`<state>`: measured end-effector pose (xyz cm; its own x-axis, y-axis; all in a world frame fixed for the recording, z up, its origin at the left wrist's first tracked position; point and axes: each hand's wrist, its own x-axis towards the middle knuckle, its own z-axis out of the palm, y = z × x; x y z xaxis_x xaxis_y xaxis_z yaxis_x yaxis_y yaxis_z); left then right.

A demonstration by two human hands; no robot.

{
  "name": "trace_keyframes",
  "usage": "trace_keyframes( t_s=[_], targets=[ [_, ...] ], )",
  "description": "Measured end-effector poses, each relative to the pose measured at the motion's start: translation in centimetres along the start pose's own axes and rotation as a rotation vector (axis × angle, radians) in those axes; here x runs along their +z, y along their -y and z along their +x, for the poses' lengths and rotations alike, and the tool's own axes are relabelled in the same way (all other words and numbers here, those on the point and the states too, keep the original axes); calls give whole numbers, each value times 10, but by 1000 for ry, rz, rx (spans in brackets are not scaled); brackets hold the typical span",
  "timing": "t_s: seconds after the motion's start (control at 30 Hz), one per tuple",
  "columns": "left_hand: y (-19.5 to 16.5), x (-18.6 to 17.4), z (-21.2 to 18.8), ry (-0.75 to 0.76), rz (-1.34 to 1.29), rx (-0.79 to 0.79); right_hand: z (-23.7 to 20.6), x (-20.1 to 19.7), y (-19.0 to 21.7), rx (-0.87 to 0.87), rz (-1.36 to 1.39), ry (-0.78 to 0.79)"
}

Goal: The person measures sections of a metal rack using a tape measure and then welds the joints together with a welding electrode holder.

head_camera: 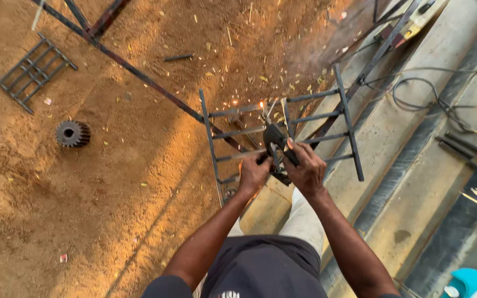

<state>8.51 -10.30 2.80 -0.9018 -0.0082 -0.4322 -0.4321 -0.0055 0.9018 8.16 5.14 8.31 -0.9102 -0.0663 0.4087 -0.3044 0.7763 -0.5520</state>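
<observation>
Both hands grip a dark angle grinder [276,144] pressed against a metal grille frame [282,135] that lies on the sandy ground [84,209]. The left hand [253,173] is wrapped tight around the grinder's rear handle, and the right hand [305,168] is closed over its body, so much of the tool is hidden under the fingers. Sparks [247,105] spray from the frame's upper bar, just beyond the grinder, and the glare makes the disc hard to make out. Far left of the frame lies a smaller grille [33,72], with a toothed gear [73,133] below it. A long steel bar [139,74] runs under the frame's left side. Right of the frame, cables [415,94] trail over a concrete step [415,182]; a turquoise object [470,282] is cut off at the corner.
</observation>
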Motion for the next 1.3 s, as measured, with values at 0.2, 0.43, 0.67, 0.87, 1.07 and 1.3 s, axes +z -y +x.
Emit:
trace_keyframes(
  t_s=[0.2, 0.43, 0.67, 0.87, 1.07, 1.3],
  targets=[
    [0, 7, 5, 1, 95, -94, 1, -2, -5, -7, -22, 6],
    [-7, 11, 11, 20, 89, -108, 6, 2, -13, 10, -36, 11],
    [0, 13, 13, -11, 117, -11, 6, 1, -12, 29, -36, 20],
    [-1, 14, 13, -13, 122, -44, 5, 0, -12, 32, -10, 35],
    [-8, 14, 9, -5, 55, -81, 4, -1, -12, 26, -14, 34],
    [-5, 15, 10, 15, -23, -100, 4, -2, -13, 37, -23, 53]
  ],
)
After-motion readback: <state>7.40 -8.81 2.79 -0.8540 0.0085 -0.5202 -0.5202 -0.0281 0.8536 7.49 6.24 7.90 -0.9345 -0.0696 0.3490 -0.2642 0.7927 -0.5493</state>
